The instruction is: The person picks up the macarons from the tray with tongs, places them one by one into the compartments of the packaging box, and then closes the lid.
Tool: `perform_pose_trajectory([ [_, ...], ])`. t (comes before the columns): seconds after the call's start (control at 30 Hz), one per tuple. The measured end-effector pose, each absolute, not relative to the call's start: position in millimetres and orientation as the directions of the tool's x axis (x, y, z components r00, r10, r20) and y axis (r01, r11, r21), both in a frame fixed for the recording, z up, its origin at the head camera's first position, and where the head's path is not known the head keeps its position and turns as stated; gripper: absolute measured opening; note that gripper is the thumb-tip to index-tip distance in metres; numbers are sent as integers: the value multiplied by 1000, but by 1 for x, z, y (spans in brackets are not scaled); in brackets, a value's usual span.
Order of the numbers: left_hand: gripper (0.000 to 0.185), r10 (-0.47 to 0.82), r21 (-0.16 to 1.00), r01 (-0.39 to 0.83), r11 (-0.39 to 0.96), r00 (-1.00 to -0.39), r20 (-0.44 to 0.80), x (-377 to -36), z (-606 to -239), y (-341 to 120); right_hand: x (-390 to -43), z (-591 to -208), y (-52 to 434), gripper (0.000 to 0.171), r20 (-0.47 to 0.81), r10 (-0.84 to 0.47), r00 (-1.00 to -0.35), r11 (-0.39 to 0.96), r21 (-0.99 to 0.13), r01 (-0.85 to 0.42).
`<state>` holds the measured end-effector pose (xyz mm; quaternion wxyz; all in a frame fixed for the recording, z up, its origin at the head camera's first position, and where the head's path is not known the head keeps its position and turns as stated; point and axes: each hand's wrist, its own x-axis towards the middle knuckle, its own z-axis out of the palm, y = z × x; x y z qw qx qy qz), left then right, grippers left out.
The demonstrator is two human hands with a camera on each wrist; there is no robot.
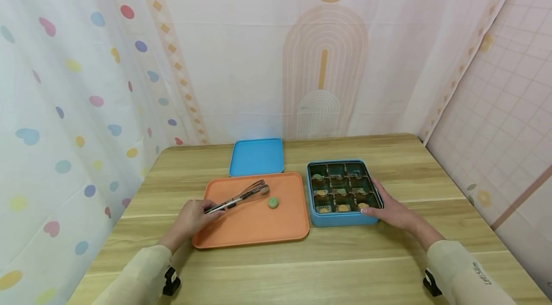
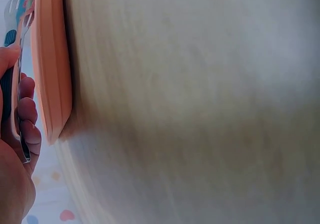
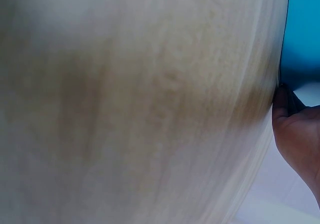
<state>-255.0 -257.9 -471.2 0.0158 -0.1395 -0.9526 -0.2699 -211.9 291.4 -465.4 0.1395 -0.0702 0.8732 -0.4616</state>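
My left hand [image 1: 191, 219] grips metal tongs [image 1: 241, 196] by their handle over the orange tray [image 1: 258, 228]; the tong tips lie just left of a small green round piece [image 1: 273, 203] on the tray. In the left wrist view the fingers [image 2: 27, 109] curl round the tongs [image 2: 21, 84] beside the tray's edge [image 2: 50, 64]. My right hand [image 1: 390, 209] holds the near right corner of a blue box [image 1: 340, 220] with dark compartments, several holding small pieces. The right wrist view shows fingers [image 3: 287, 119] against the blue box [image 3: 302, 29].
A blue lid [image 1: 256, 157] lies flat behind the orange tray. All stands on a wooden table [image 1: 302, 266], enclosed by patterned curtain walls on the left, back and right. Bare wood stretches along the near edge.
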Motion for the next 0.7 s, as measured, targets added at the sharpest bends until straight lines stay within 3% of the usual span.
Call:
perform_pose_trajectory([
  [0.7, 22, 266, 529, 293, 797, -955, 128, -259, -458, -246, -211, -462, 290, 105, -182, -259, -949, 572, -820, 1],
])
